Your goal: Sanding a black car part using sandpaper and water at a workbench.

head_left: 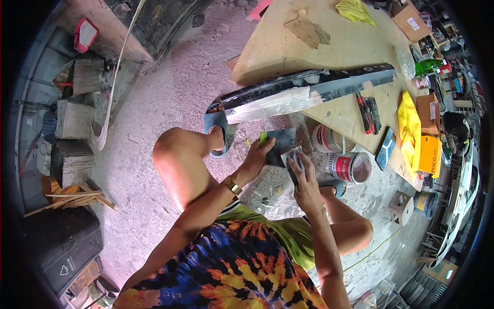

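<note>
My left hand [255, 156] is closed on the edge of a dark flat plate [279, 142] with a bright green strip at its left side. In my right hand [305, 181] is a small flat spreader [291, 158], pressed against or just over the plate's lower right corner; I cannot tell which. Just beyond both hands, a long black car trim piece [329, 80] lies across the table, its near end hanging over the edge. Whitish-grey filler [278, 104] coats that end. Right of my hands stand an open can with a red label [351, 167] and a second can [325, 138].
On the wooden table [278, 41] lie red-and-black hand tools [366, 114], a phone [385, 148], yellow cloth [408, 134], a yellow box [429, 156] and torn cardboard [303, 30]. A hollow block [401, 207] stands at right. Metal boxes [74, 118] and wood scraps [77, 198] line the left.
</note>
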